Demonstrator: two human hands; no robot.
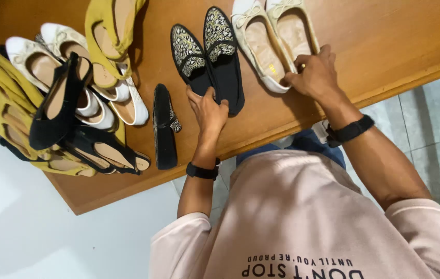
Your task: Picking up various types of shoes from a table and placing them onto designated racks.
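Note:
A pair of black loafers with pale embroidered toes (207,49) lies side by side on the wooden table (385,36). My left hand (207,110) grips their heels, with the fingers pinched around the back ends. To the right lies a pair of cream ballet flats with bows (269,36). My right hand (314,74) holds the heel end of the cream flats where the two shoes meet. Both wrists wear black bands.
A single black shoe (164,126) lies on its side left of my left hand. Further left is a heap of mustard, white and black flats (60,98), with a mustard pair (107,36) above it. The table's front edge runs diagonally; grey floor tiles (431,129) show at right.

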